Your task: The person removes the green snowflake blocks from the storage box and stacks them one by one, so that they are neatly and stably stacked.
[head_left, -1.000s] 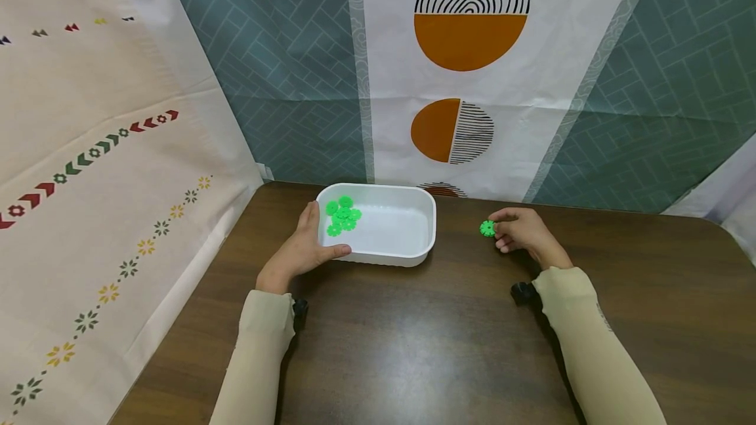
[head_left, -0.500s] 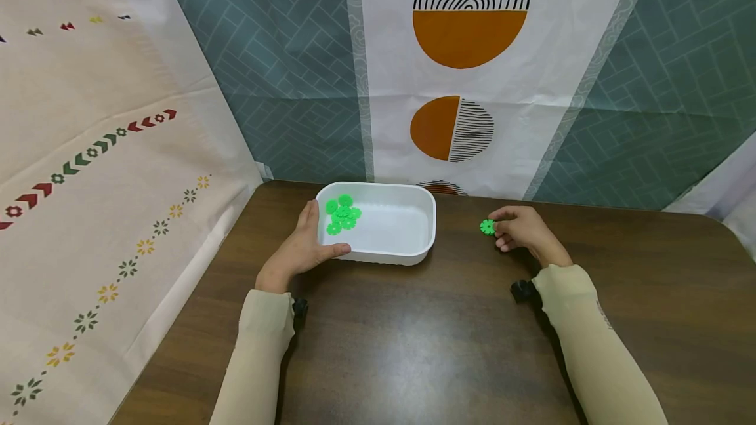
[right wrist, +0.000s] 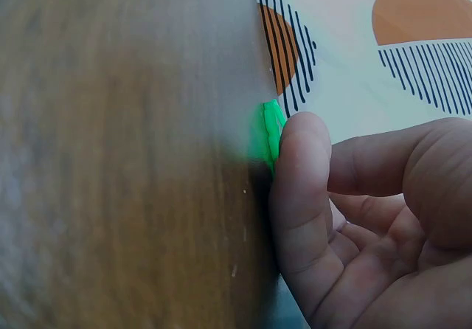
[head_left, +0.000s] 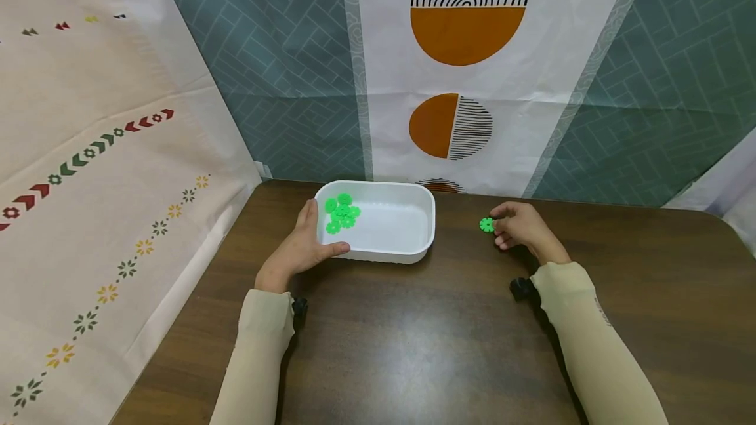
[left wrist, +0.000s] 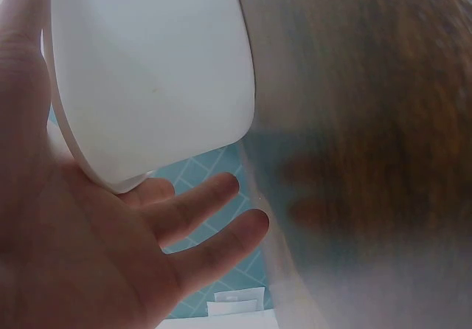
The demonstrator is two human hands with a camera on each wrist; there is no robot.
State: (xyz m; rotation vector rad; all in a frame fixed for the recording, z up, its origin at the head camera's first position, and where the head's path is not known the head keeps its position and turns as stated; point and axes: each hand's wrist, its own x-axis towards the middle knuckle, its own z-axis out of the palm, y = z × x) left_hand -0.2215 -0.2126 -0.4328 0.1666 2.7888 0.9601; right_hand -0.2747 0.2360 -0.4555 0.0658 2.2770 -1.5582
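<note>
In the head view, a white plastic tray (head_left: 392,222) stands near the table's back edge. Several green notched interlocking discs (head_left: 333,228) lie together at its left end. My left hand (head_left: 298,248) rests against the tray's front left corner, thumb along the front rim and fingers along the left side. The left wrist view shows those fingers (left wrist: 214,255) spread and extended beside the tray wall (left wrist: 155,71). To the right of the tray, my right hand (head_left: 522,228) pinches one green interlocking disc (head_left: 487,225) between thumb and fingers, low over the table; its edge shows in the right wrist view.
The brown wooden table (head_left: 407,326) spreads out in front of both hands. Behind it hangs a patterned cloth (head_left: 449,77), and an embroidered white cloth (head_left: 118,202) borders the left side. Each wrist carries a small black device (head_left: 522,289).
The head view has shifted very slightly. Both hands, the tray and the discs keep their places.
</note>
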